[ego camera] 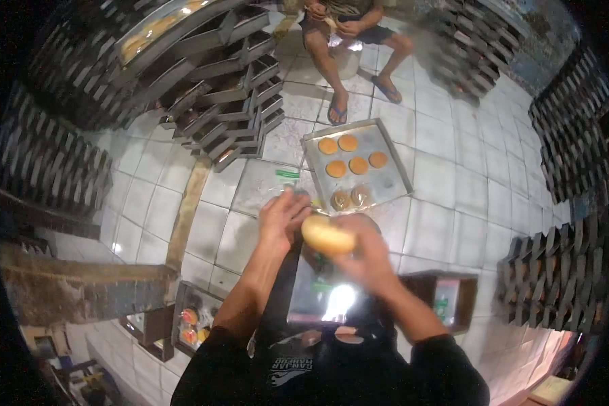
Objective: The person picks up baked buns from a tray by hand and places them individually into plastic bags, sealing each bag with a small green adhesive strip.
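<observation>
A round golden bread bun (328, 236) is in my right hand (368, 248), which is blurred and grips it from the right side. My left hand (284, 215) is just left of the bun, fingers bent beside a clear plastic bag with a green print (287, 176). Whether the fingers pinch that bag is hard to see. On my lap lies a shiny sheet or stack of clear plastic (312, 299). Beyond my hands, a metal baking tray (393, 175) on the floor carries several bare buns (358, 165) and two plastic-wrapped ones (340, 200).
Stacked dark metal trays (233, 101) rise at the front left, with more stacks (543, 279) on the right. Another person (342, 30) sits ahead, feet on the white tiled floor (436, 152). A tray with wrapped items (193, 319) is at my left; a brown box (464, 304) is at my right.
</observation>
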